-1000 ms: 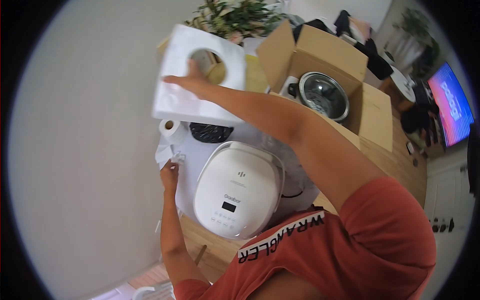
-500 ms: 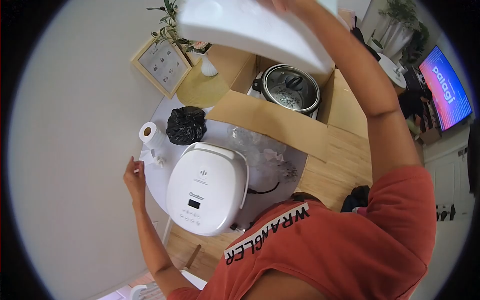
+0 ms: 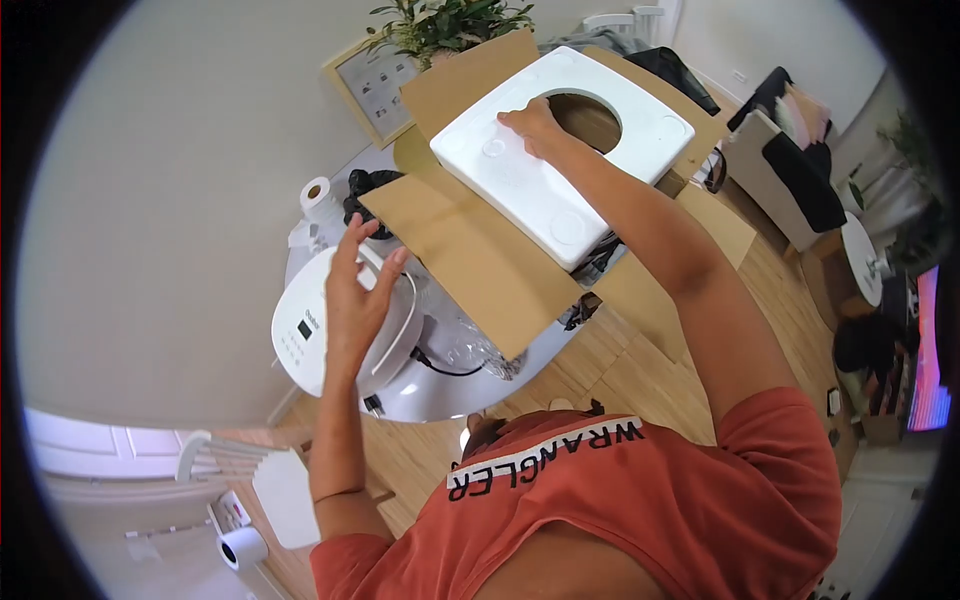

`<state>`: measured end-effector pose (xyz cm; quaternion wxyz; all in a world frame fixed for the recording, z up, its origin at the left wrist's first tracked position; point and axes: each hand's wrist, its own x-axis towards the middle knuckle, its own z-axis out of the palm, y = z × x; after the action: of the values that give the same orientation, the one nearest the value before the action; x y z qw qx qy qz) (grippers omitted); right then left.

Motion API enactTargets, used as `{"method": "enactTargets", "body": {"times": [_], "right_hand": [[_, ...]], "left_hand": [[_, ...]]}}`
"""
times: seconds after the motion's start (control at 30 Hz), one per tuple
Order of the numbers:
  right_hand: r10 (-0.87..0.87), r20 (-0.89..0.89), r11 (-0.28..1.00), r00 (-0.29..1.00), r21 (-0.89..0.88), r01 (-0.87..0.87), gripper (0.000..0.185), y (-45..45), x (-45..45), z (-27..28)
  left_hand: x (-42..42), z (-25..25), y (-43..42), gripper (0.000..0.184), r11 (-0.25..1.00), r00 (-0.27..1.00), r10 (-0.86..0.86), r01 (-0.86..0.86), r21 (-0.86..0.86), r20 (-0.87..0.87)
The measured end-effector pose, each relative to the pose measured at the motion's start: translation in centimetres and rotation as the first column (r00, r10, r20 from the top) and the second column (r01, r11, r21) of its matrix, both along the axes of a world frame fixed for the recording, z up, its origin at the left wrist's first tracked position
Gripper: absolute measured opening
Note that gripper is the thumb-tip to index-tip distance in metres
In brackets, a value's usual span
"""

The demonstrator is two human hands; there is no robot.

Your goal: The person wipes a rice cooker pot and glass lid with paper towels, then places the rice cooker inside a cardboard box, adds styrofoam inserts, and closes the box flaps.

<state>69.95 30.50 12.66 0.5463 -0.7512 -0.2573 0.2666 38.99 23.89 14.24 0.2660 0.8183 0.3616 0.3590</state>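
My right hand [image 3: 540,130] grips a white foam block [image 3: 520,180] at the edge of its round hole. The block lies tilted over the open cardboard box [image 3: 480,255] and hides most of the inside. My left hand [image 3: 360,285] is raised in front of the white rice cooker [image 3: 300,330], fingers apart and holding nothing. Clear plastic wrap [image 3: 465,345] and a black cord [image 3: 450,370] lie beside the cooker. A black plastic bag [image 3: 368,190] is partly behind a box flap.
A paper roll [image 3: 318,197] stands on the round white table [image 3: 430,400] near the wall. Behind are a picture frame [image 3: 375,90] and a leafy plant [image 3: 450,30]. A white chair [image 3: 285,495] is at the lower left, a screen [image 3: 928,350] at the far right.
The foam block has come down onto the box with my right hand. My left hand has moved right, from beside the table to in front of the cooker. The view has shifted.
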Motion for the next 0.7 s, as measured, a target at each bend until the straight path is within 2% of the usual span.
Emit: {"method": "enactTargets", "body": {"times": [0.07,0.1,0.17,0.2,0.27,0.3,0.33,0.37,0.4,0.43,0.47,0.5,0.53,0.57,0.6,0.67,0.7], "right_hand": [[0.075,-0.166,0.982,0.983,-0.161,-0.102,0.076,-0.2,0.9,0.4],[0.082,-0.169,0.981,0.982,-0.158,-0.109,0.076,-0.5,1.1,0.1],[0.033,-0.093,0.996,0.995,-0.082,-0.041,0.076,-0.8,0.9,-0.5],[0.004,-0.057,0.999,0.998,-0.041,-0.006,0.076,-0.6,0.7,-1.3],[-0.066,0.006,0.997,0.998,0.041,0.066,0.075,0.1,0.3,-3.9],[-0.130,0.030,0.988,0.991,0.093,0.127,0.069,0.7,1.0,-4.7],[-0.193,0.053,0.972,0.980,0.146,0.183,0.065,0.1,1.0,-3.9],[0.101,0.107,0.995,0.989,-0.019,-0.100,0.057,-1.1,2.8,-2.5],[0.391,0.117,0.911,0.913,-0.192,-0.365,0.053,-3.5,3.9,0.5],[0.428,0.310,0.896,0.849,-0.265,-0.356,0.050,-5.4,5.2,2.5],[0.316,0.458,0.942,0.831,-0.049,-0.331,0.045,-5.6,7.6,2.0],[0.019,0.739,0.959,0.673,0.177,-0.221,0.035,-7.3,9.0,2.7],[-0.237,0.950,0.956,0.204,0.266,-0.128,0.034,-8.2,11.6,2.6],[-0.008,0.972,0.998,0.234,-0.006,0.058,0.055,-10.1,11.9,4.2],[0.185,0.927,0.940,0.327,-0.264,0.217,0.080,-11.0,12.1,5.1],[0.201,0.834,0.972,0.514,-0.236,0.003,0.091,-9.0,18.6,-1.0],[0.197,0.835,0.972,0.513,-0.235,0.010,0.091,-9.5,18.1,-0.5]], "left_hand": [[1.7,-1.0,-1.8,0.054,0.961,0.982,0.025,0.028,-0.276,0.187],[2.4,-1.3,-2.9,0.054,0.962,0.983,0.031,0.020,-0.274,0.184],[3.8,-1.7,-4.4,0.065,0.874,0.916,0.081,0.123,-0.470,0.392],[4.1,-2.3,-4.4,0.065,0.877,0.915,0.083,0.120,-0.464,0.394],[4.7,-3.8,-4.3,0.066,0.988,0.984,0.071,-0.046,-0.150,0.164],[5.5,-2.0,-5.5,0.066,0.991,0.992,0.124,-0.124,0.055,0.010],[5.7,-1.5,-5.5,0.066,0.992,0.993,0.116,-0.116,0.056,0.007],[6.1,-1.1,-5.3,0.066,0.977,0.990,0.135,-0.125,0.172,-0.045],[6.5,-0.7,-4.9,0.066,0.949,0.983,0.161,-0.129,0.288,-0.087],[7.0,-0.4,-4.6,0.066,0.948,0.985,0.156,-0.128,0.291,-0.076],[7.3,-0.2,-4.2,0.065,0.964,0.986,0.111,-0.075,0.254,-0.128],[7.7,-0.1,-4.0,0.065,0.977,0.982,0.067,-0.028,0.211,-0.177],[8.2,-0.3,-3.6,0.065,0.977,0.983,0.072,-0.037,0.208,-0.167],[8.7,-0.7,-3.3,0.065,0.974,0.971,0.071,-0.019,0.224,-0.227],[9.1,-1.1,-3.2,0.065,0.971,0.954,0.068,0.004,0.241,-0.291],[9.7,-1.2,-3.3,0.067,0.977,0.933,0.036,0.043,0.210,-0.358],[10.0,-1.2,-3.2,0.068,0.981,0.909,0.006,0.076,0.180,-0.416]]}}
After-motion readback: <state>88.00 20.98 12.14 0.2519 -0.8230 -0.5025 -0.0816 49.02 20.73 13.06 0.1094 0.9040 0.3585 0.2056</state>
